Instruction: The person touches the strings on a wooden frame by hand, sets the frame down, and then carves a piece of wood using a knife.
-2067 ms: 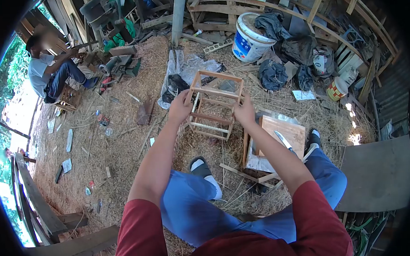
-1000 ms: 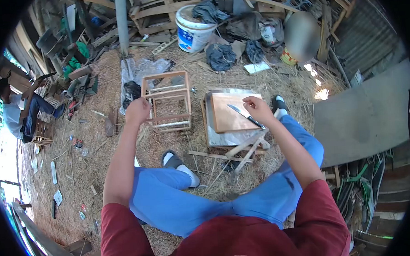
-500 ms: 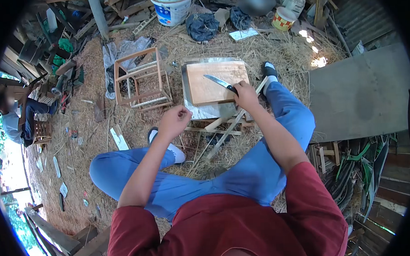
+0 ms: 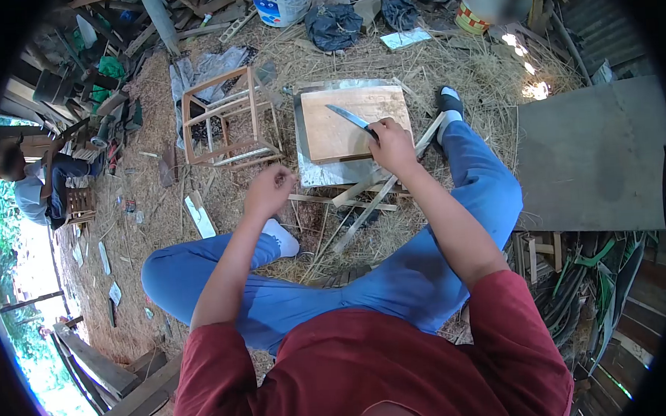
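My right hand [image 4: 392,146] is closed around the black handle of a knife [image 4: 348,116]. Its blade points up and to the left above a wooden board [image 4: 326,143]. Under that board lies a grey sheet [image 4: 324,176], low on the straw-covered ground. To the left of the sheet's near corner, my left hand [image 4: 267,190] is raised with its fingers curled towards the thumb; whether anything small is pinched there I cannot make out. Thin wooden strips [image 4: 367,220] lie between the board and my legs, close to my right wrist.
A wooden frame [image 4: 229,119] stands left of the board. Beyond are a white bucket [image 4: 280,8], black plastic bags [image 4: 332,27] and a checkered bucket [image 4: 473,16]. A large grey panel [image 4: 591,159] lies to the right. Another person [image 4: 38,187] sits at far left.
My left hand has drawn a little to the left, away from the sheet. My right hand still grips the knife over the board. The whole view has shifted slightly.
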`<state>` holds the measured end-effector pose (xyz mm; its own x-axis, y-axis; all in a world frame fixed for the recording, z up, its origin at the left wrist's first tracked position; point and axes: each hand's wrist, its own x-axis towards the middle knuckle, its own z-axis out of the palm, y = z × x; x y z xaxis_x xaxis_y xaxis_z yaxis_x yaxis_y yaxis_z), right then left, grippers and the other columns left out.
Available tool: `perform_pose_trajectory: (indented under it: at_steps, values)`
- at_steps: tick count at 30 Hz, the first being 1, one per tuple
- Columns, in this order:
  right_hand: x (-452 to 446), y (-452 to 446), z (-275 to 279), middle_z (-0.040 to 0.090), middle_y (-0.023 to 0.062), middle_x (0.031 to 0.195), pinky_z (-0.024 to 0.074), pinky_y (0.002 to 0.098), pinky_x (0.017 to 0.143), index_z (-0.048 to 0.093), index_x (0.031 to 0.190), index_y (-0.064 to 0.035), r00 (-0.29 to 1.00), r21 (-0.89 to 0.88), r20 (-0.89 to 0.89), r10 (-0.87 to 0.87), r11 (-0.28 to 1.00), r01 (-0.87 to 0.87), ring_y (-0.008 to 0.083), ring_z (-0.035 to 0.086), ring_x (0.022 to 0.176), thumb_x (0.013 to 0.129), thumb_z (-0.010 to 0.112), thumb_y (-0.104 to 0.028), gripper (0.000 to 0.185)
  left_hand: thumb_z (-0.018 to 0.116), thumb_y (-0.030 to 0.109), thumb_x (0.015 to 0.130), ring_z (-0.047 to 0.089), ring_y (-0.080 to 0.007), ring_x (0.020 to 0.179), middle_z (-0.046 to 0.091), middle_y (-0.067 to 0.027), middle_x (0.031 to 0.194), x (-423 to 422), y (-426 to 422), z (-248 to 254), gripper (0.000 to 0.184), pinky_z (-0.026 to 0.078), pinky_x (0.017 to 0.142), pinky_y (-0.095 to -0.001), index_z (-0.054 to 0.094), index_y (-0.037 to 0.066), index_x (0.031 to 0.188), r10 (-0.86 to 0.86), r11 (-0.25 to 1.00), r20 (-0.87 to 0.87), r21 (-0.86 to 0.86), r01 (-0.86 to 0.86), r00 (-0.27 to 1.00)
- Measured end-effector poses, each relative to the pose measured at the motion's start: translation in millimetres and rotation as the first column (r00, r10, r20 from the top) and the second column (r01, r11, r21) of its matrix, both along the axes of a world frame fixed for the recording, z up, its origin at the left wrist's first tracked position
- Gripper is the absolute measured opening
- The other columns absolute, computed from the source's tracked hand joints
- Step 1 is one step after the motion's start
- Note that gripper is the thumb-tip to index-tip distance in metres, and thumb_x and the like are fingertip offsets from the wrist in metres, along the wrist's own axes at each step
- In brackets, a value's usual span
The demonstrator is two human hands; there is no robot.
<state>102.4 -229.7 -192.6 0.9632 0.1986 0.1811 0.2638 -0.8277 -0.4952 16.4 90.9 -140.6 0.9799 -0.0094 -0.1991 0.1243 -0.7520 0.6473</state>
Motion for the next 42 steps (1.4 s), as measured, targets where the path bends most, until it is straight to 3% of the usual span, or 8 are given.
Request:
perform_pose_trajectory:
  at_steps: [7, 10, 16, 21, 25, 31, 36, 42]
  values:
    - [5, 25, 44, 0.068, 0.0142, 0.109, 0.0507, 0.0477, 0.09, 0.071, 0.115, -0.009, 0.974, 0.206, -0.067, 0.215, 0.958, -0.198, 0.0338, 0.067, 0.098, 0.085, 0.072, -0.021, 0.032, 0.066, 0.041, 0.092, 0.07, -0.0381, 0.105, 0.074, -0.0201, 0.11, 27, 9, 112, 0.04, 0.054, 0.092, -0.0454, 0.07, 0.007, 0.113, 0.115, 0.936, -0.119, 0.344, -0.068, 0.986]
    - [9, 33, 44, 0.069, 0.015, 0.103, 0.0531, 0.0459, 0.085, 0.072, 0.113, -0.0085, 0.968, 0.301, -0.006, 0.252, 0.923, -0.239, 0.0346, 0.068, 0.088, 0.084, 0.073, -0.018, 0.03, 0.066, 0.04, 0.091, 0.071, -0.0371, 0.102, 0.074, -0.0198, 0.108, 31, 12, 132, 0.039, 0.055, 0.09, -0.045, 0.07, 0.007, 0.112, 0.137, 0.961, -0.061, 0.252, -0.117, 0.989]
    - [2, 53, 52, 0.07, 0.0183, 0.108, 0.0539, 0.0417, 0.09, 0.07, 0.113, -0.0034, 0.944, 0.397, -0.14, 0.299, 0.89, -0.223, 0.0366, 0.068, 0.101, 0.087, 0.072, -0.013, 0.028, 0.067, 0.036, 0.093, 0.074, -0.0289, 0.093, 0.075, -0.0171, 0.105, 3, 13, 182, 0.04, 0.056, 0.085, -0.0401, 0.069, 0.002, 0.115, 0.236, 0.952, -0.034, 0.207, -0.224, 0.971]
    - [-8, 60, 55, 0.071, 0.0174, 0.105, 0.0552, 0.0411, 0.085, 0.071, 0.11, -0.0039, 0.911, 0.439, -0.055, 0.41, 0.829, -0.347, 0.0356, 0.07, 0.096, 0.085, 0.074, -0.013, 0.027, 0.071, 0.048, 0.087, 0.074, -0.0295, 0.091, 0.077, -0.0139, 0.102, -44, 55, 206, 0.048, 0.057, 0.083, -0.0414, 0.072, 0.005, 0.107, 0.523, 0.77, 0.201, 0.306, -0.561, 0.828]
    - [-17, 71, 82, 0.071, 0.0173, 0.102, 0.0551, 0.0398, 0.086, 0.071, 0.11, -0.0035, 0.888, 0.412, -0.003, 0.459, 0.81, -0.417, 0.0345, 0.07, 0.098, 0.086, 0.072, -0.012, 0.025, 0.074, 0.039, 0.092, 0.073, -0.0205, 0.085, 0.076, -0.0118, 0.094, -92, 85, 248, 0.041, 0.056, 0.078, -0.034, 0.072, 0.001, 0.108, 0.663, 0.671, 0.467, -0.022, -0.741, 0.585]
    - [-19, 105, 75, 0.074, 0.0143, 0.102, 0.0545, 0.0363, 0.085, 0.071, 0.114, -0.0023, 0.831, 0.508, -0.002, 0.556, 0.716, -0.478, 0.0259, 0.071, 0.093, 0.093, 0.07, -0.015, 0.024, 0.07, 0.027, 0.099, 0.064, -0.0086, 0.079, 0.073, -0.0055, 0.089, -186, 124, 291, 0.03, 0.051, 0.074, -0.0256, 0.072, -0.002, 0.106, 0.749, 0.6, 0.534, -0.294, -0.744, 0.393]
    - [-15, 151, 86, 0.072, 0.0042, 0.093, 0.0523, 0.0268, 0.08, 0.072, 0.115, -0.0023, 0.805, 0.507, -0.224, 0.549, 0.771, -0.385, 0.0108, 0.065, 0.084, 0.098, 0.067, -0.015, 0.022, 0.063, 0.032, 0.104, 0.066, -0.011, 0.089, 0.074, -0.0066, 0.094, -263, 175, 281, 0.036, 0.05, 0.084, -0.027, 0.071, -0.003, 0.103, 0.811, 0.456, 0.537, -0.327, -0.828, 0.235]
    - [-6, 230, 65, 0.073, 0.0035, 0.094, 0.0525, 0.0263, 0.08, 0.072, 0.115, -0.0015, 0.668, 0.561, -0.314, 0.674, 0.7, -0.442, 0.0102, 0.066, 0.086, 0.099, 0.065, -0.015, 0.022, 0.063, 0.031, 0.103, 0.06, -0.0084, 0.078, 0.069, -0.0027, 0.084, -321, 240, 165, 0.033, 0.049, 0.073, -0.0263, 0.071, 0.0, 0.098, 0.873, 0.362, 0.458, -0.379, -0.851, 0.168]
